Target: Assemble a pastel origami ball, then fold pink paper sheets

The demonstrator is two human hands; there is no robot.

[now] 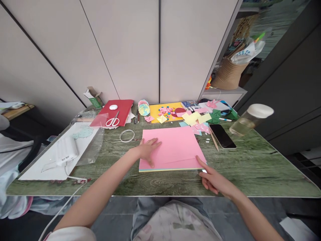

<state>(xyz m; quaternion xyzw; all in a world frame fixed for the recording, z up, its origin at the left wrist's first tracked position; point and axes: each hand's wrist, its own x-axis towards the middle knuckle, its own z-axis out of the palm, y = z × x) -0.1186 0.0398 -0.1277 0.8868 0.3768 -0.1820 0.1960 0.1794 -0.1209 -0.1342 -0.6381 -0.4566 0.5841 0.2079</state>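
A stack of coloured paper lies on the table with a pink sheet on top; yellow and blue edges show along its near side. My left hand rests flat on the left part of the pink sheet, fingers spread. At the near right corner, my right hand has one digit stretched over the pink paper and the others curled below the edge. A small white thing shows beside those fingers; I cannot make out what it is. A slanted edge line runs across the pink surface near this corner.
Behind the stack lie a yellow sheet with paper bits, a red folder, scissors and a tape ring. To the right are a pencil, a phone and a bottle. A power bank sits left.
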